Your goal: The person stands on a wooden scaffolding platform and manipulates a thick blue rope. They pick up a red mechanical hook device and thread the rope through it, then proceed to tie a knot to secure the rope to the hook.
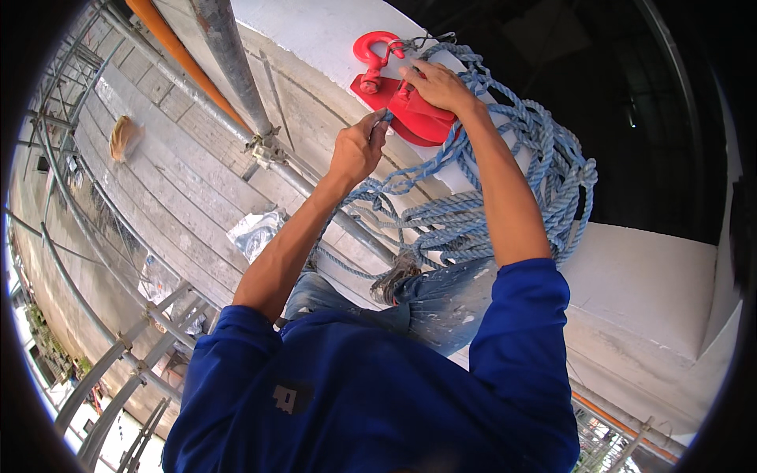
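Observation:
A red pulley block (416, 128) with a red hook (363, 49) lies on the white ledge, tilted. My left hand (356, 150) is closed at the block's near left edge, pinching a short bit of blue rope (387, 116) between thumb and fingers. Over the block's upper part bends my right hand (441, 85), its fingertips on the metal just below the hook; its palm side is hidden. A large loose coil of blue rope (552, 158) spreads beside and under my right forearm, with strands running to the block.
Scaffold tubes (229, 63) and a clamp (264, 146) stand close to my left arm. Below lies a plank deck (173, 205) with a plastic bag (256, 232) and a tan bundle (122, 138). A dark opening (631, 110) borders the white ledge (631, 276).

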A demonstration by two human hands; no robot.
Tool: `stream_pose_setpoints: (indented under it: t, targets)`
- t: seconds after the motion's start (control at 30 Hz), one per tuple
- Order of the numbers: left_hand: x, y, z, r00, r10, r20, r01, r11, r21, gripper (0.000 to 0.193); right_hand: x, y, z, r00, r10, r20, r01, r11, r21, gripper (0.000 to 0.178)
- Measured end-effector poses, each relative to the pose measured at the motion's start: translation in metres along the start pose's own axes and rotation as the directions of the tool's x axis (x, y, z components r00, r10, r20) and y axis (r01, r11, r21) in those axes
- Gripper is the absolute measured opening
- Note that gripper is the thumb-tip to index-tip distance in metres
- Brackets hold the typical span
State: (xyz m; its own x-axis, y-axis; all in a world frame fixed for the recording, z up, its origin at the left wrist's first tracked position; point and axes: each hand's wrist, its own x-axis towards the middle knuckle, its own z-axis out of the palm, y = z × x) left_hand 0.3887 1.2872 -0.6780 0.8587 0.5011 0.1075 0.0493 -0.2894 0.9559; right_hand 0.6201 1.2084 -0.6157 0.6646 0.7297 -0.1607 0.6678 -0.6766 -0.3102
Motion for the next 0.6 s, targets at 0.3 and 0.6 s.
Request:
stream_pose_setpoints:
  t: [0.3, 0.6]
  targets:
    - [-0.001, -0.002, -0.007, 0.999, 0.037, -0.04, -0.038, 0.999, -0.006, 0.03, -0.088, -0.001, -0.058, 0.995, -0.095, 0.01, 0.096, 0.986, -0.138, 0.071]
    - [-0.002, 0.002, -0.003, 0.998, -0.007, -0.069, 0.004, 0.999, -0.044, 0.025, -0.034, -0.059, -0.012, 0.892, -0.351, -0.285, 0.394, 0.913, 0.109, 0.045]
